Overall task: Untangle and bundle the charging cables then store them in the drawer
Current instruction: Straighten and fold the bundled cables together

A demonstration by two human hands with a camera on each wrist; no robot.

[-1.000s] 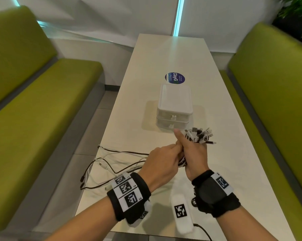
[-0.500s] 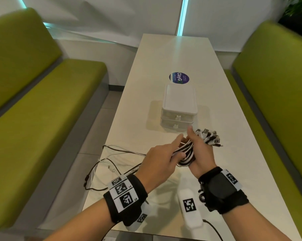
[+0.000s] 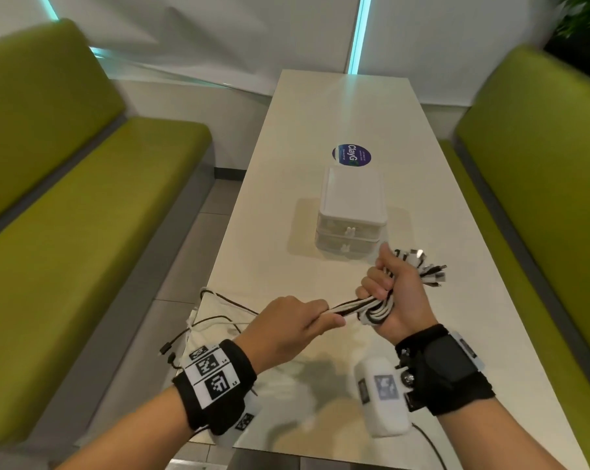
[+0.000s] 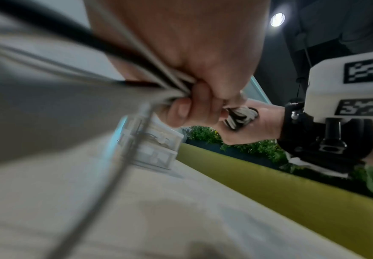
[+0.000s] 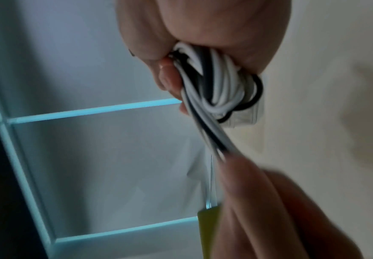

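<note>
My right hand [image 3: 393, 293] grips a coiled bundle of black and white charging cables [image 3: 375, 308], palm turned up, above the table's near half. The plug ends [image 3: 426, 266] fan out past its thumb side. My left hand [image 3: 300, 322] pinches the taut strands [image 3: 341, 306] that run out of the bundle to the left. In the right wrist view the coil [image 5: 223, 91] sits under curled fingers. In the left wrist view the strands [image 4: 163, 78] pass under my fingers. Loose cable tails [image 3: 215, 320] trail over the table's left edge. A white two-drawer box [image 3: 353, 212] stands shut beyond my hands.
The long white table [image 3: 337, 106] runs between two green benches [image 3: 83, 205] [image 3: 537, 157]. A round blue sticker [image 3: 351, 155] lies behind the drawer box. A green plant [image 3: 585, 25] stands at the far right.
My left hand has drawn away to the left, pulling the strands taut out of the coil. My right hand has turned palm-up and shifted right with the bundle.
</note>
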